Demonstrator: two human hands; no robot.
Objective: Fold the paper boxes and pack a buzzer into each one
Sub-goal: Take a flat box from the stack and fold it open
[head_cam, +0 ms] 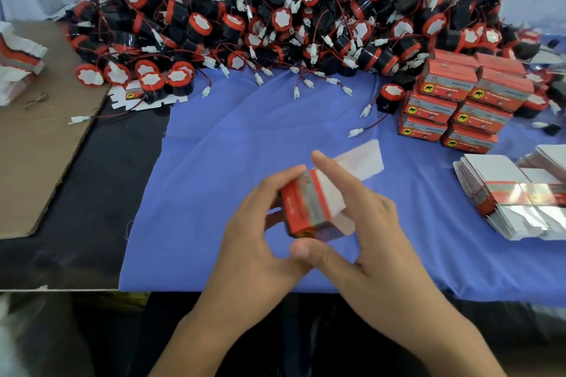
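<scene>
Buzzers (291,9) heap across the far side, wires tangled, so pulling one could drag neighbours along. Packed boxes (459,107) stacked far right show a yellow oval (428,88) with a black animal; their lettering is too blurred to read. Near centre, left hand (257,223) and right hand (367,223) both clasp the half-folded box (306,211); a hard squeeze could crease its open white flap (361,162).

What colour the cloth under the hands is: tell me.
Plain blue, no pattern; the cloth shows best in the head view.
</scene>
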